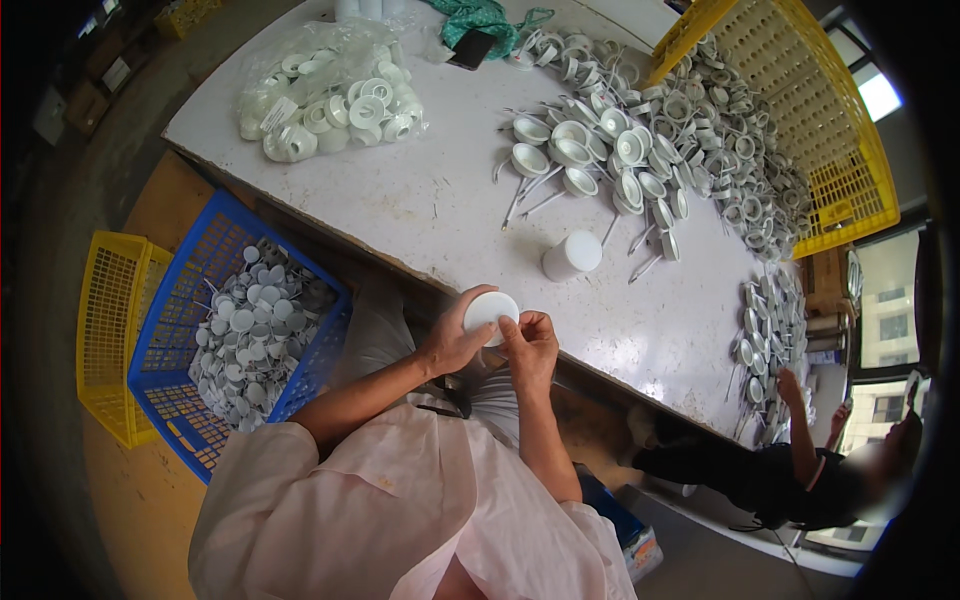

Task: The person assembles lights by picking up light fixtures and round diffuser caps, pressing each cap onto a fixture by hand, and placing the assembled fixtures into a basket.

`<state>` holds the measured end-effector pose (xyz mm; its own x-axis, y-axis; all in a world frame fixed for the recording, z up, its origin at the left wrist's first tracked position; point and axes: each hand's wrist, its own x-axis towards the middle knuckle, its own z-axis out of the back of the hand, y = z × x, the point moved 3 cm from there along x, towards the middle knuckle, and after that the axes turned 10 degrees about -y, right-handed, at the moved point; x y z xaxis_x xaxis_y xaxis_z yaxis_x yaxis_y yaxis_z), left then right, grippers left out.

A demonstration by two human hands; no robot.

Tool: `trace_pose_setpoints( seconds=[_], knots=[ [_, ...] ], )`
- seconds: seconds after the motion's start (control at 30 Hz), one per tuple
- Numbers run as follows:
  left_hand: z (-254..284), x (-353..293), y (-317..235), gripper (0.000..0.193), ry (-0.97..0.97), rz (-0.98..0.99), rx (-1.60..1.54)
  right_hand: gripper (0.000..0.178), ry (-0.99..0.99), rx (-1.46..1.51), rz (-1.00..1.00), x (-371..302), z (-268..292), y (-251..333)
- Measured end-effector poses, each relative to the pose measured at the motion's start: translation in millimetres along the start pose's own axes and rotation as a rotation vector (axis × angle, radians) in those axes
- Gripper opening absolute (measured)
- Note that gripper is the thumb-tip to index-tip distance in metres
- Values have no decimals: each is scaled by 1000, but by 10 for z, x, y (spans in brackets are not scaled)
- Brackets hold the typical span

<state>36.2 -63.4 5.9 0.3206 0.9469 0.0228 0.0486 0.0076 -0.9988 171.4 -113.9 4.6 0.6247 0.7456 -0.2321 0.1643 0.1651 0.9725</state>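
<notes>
My left hand [453,337] is closed around the rim of a round white disc [488,309], held just off the table's near edge. The thumb and curled fingers of my right hand [531,352] pinch that disc at its lower right. What lies under it is hidden. Beyond my hands a white cylinder [572,256] stands on the table [400,205]. Farther back lie several white cup-shaped parts [572,150] with thin stems or wires.
A clear plastic bag [335,95] of white rings sits at the table's far left. A yellow crate [840,150] leans at the right behind heaped parts. To my left are a blue basket [180,345] of discs and another yellow crate [95,330]. A co-worker [770,480] works at right.
</notes>
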Motion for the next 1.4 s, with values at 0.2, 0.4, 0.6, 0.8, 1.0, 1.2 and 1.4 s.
trace_pose_setpoints(
  seconds=[0.2,0.4,0.6,0.8,1.0,1.2,1.4],
  knots=[
    [13,-15,156,49,-7,-36,3,26,61,-36,-75,19,-7,-37],
    [57,-27,177,46,-18,-97,65,26,122,-81,-111,38,-49,-81],
    [117,-59,287,53,14,-50,-7,25,121,56,-119,-36,-148,-104],
    [433,-131,444,58,-138,43,-39,21,196,28,-31,-59,-166,-181],
    [1861,-258,768,67,-670,133,-391,19,155,-48,8,90,37,-106],
    [3059,-610,1733,55,-907,490,122,16,91,-15,12,143,288,-152],
    [4569,-1598,2570,86,-986,564,880,14,70,-71,59,130,252,-33]
  ],
)
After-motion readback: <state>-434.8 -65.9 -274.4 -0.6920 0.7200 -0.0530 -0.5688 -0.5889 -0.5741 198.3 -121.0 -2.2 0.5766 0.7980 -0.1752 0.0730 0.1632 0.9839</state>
